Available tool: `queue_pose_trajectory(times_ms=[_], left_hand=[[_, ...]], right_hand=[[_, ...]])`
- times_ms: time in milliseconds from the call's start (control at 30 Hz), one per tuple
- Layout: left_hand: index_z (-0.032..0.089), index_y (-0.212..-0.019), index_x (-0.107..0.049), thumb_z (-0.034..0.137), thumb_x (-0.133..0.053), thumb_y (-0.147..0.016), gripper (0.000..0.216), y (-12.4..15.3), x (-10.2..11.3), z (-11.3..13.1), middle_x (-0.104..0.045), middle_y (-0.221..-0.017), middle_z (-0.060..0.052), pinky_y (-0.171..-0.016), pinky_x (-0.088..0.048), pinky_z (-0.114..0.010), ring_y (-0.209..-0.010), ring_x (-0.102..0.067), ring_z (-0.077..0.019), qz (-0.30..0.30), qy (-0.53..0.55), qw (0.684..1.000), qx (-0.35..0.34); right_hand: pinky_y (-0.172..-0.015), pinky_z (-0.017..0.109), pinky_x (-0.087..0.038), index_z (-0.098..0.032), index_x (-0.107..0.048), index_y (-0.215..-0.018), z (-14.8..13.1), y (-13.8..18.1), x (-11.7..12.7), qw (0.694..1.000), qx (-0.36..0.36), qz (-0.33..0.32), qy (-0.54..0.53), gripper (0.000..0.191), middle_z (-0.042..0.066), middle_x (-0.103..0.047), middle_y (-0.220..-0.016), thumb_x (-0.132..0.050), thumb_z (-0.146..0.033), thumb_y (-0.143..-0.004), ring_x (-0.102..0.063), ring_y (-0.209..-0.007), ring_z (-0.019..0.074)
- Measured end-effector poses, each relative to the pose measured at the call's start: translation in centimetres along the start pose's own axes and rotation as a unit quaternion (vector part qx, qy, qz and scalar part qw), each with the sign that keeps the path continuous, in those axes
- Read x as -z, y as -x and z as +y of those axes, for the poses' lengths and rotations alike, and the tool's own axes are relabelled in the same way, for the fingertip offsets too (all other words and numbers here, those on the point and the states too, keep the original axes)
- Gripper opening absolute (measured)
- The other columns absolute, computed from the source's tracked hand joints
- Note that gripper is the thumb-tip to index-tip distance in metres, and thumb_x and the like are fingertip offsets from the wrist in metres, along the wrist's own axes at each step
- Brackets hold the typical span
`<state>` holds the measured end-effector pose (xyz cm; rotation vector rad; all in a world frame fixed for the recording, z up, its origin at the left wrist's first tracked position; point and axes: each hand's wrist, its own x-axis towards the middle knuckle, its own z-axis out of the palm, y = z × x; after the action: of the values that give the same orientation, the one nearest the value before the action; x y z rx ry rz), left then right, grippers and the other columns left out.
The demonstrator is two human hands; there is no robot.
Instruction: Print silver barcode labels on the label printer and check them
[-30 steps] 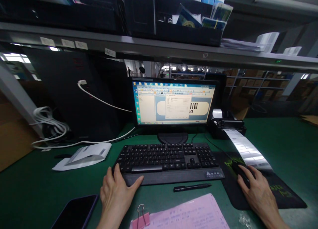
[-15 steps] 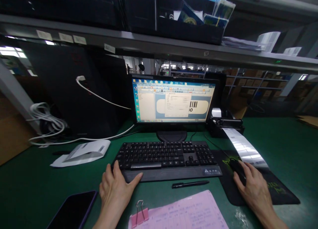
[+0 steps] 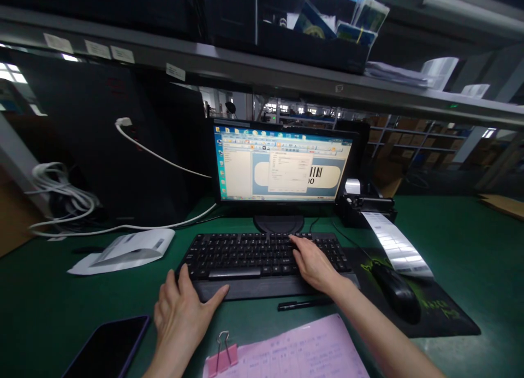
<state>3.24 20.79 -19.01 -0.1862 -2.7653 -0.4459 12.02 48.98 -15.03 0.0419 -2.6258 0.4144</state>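
My left hand [image 3: 180,312] rests on the green desk at the lower-left corner of the black keyboard [image 3: 245,255], fingers spread, thumb against the wrist rest. My right hand [image 3: 313,263] lies flat over the keys on the keyboard's right side, fingers stretched toward the top rows. The black mouse [image 3: 396,297] sits untouched on the dark mouse pad [image 3: 446,318] to the right. The monitor [image 3: 282,162] behind the keyboard shows a label program with a barcode and a dialog box.
A label printer [image 3: 366,206] feeds a strip of labels [image 3: 395,246] over the mouse pad. A black pen [image 3: 301,304], a pink paper [image 3: 295,350] with a binder clip [image 3: 221,356], a dark phone [image 3: 104,348] and white papers [image 3: 123,250] lie around. A shelf [image 3: 262,72] hangs overhead.
My right hand has left the mouse and moved left onto the right side of the keyboard. My left hand has stayed by the keyboard's corner. The view has shifted slightly.
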Motion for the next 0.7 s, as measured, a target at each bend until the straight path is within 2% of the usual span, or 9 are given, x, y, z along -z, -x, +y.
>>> queue_pose_trajectory(times_ms=[400, 600, 700], left_hand=[[0.005, -0.138, -0.022, 0.066, -0.037, -0.073, 0.091, 0.1, -0.2, 0.1, -0.027, -0.138, -0.028, -0.098, -0.034, -0.053, -0.126, -0.033, -0.0435, 0.006, 0.01, 1.0, 0.007], [0.005, -0.138, -0.022, 0.066, -0.037, -0.074, 0.09, 0.1, -0.1, 0.1, -0.027, -0.138, -0.028, -0.098, -0.035, -0.052, -0.126, -0.033, -0.0439, 0.003, 0.005, 1.0, 0.003], [0.004, -0.138, -0.023, 0.065, -0.04, -0.073, 0.09, 0.1, 0.2, 0.3, -0.028, -0.138, -0.028, -0.098, -0.035, -0.052, -0.126, -0.034, -0.0435, 0.0, 0.002, 1.0, 0.006]], right_hand=[[-0.106, 0.049, -0.036, -0.012, -0.044, -0.131, 0.0, -0.4, -1.4, 1.0, 0.016, -0.026, 0.002, 0.042, 0.015, -0.058, -0.127, -0.036, -0.021, -0.091, -0.051, -0.121, 0.0222], [-0.107, 0.047, -0.036, -0.015, -0.045, -0.13, -0.2, -0.4, -1.1, 1.0, 0.013, -0.003, -0.009, 0.041, 0.013, -0.059, -0.126, -0.037, -0.021, -0.091, -0.053, -0.119, 0.0209], [-0.105, 0.045, -0.039, -0.017, -0.047, -0.127, 0.4, -0.1, -0.2, 0.999, -0.015, 0.027, -0.014, 0.039, 0.011, -0.06, -0.124, -0.035, -0.019, -0.09, -0.055, -0.116, 0.0209]])
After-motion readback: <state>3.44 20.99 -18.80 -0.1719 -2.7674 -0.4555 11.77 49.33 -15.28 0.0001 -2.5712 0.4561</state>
